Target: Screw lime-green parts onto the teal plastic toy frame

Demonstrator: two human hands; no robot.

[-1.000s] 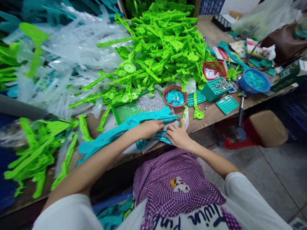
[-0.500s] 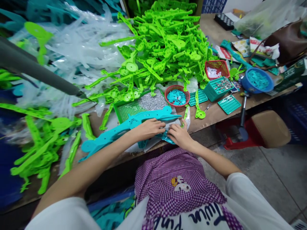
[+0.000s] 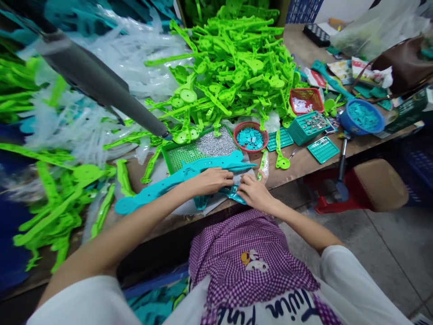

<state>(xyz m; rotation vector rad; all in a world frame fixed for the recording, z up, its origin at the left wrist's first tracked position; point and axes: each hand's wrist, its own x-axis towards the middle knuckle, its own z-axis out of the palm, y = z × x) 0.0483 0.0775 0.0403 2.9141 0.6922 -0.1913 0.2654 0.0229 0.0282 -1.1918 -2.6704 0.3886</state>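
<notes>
Several long blue plastic parts (image 3: 155,188) lie slantwise along the front of the table, partly under my left forearm. My left hand (image 3: 214,179) rests over their right portion, its fingers bent and close together. Just right of it, my right hand (image 3: 252,188) has curled fingers at a small blue piece (image 3: 233,193) near the table edge. What either set of fingertips grips is too small to make out. Behind the blue parts sits a green tray (image 3: 176,158) holding many small silvery pieces.
A large pile of bright green parts (image 3: 237,67) covers the back. A grey tool (image 3: 111,85) hangs in from the upper left. Red baskets (image 3: 251,148), teal trays (image 3: 323,149), a blue bowl (image 3: 361,131) and a hammer (image 3: 343,158) stand or lie to the right.
The grey tool at the upper left has swung right, its tip now near the green tray. My hands have barely moved.
</notes>
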